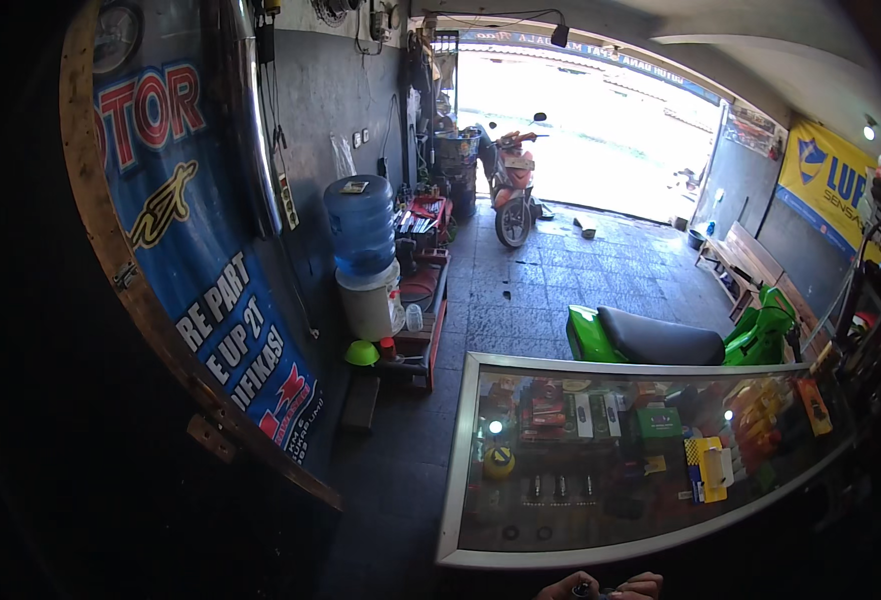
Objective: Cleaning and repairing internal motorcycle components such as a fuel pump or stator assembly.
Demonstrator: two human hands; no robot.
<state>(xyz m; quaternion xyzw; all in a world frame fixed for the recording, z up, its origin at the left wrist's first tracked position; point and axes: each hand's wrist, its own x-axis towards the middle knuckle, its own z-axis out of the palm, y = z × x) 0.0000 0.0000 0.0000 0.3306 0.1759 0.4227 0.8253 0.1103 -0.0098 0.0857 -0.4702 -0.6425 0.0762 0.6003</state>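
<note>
At the bottom edge of the head view, my left hand (565, 587) and my right hand (636, 586) have curled fingers around a small dark object (591, 591), too small and cut off to name. Just beyond them is a glass display counter (452, 520) with an aluminium frame. Under its glass lie boxes, a yellow-and-blue package (707, 470), a round yellow item (499, 461) and small metal parts.
Behind the counter stands a green motorcycle (661, 335). A blue water bottle on a dispenser (361, 230) and a tool bench (426, 300) line the left wall. A scooter (514, 190) stands near the bright open doorway; a wooden bench (746, 260) is at right.
</note>
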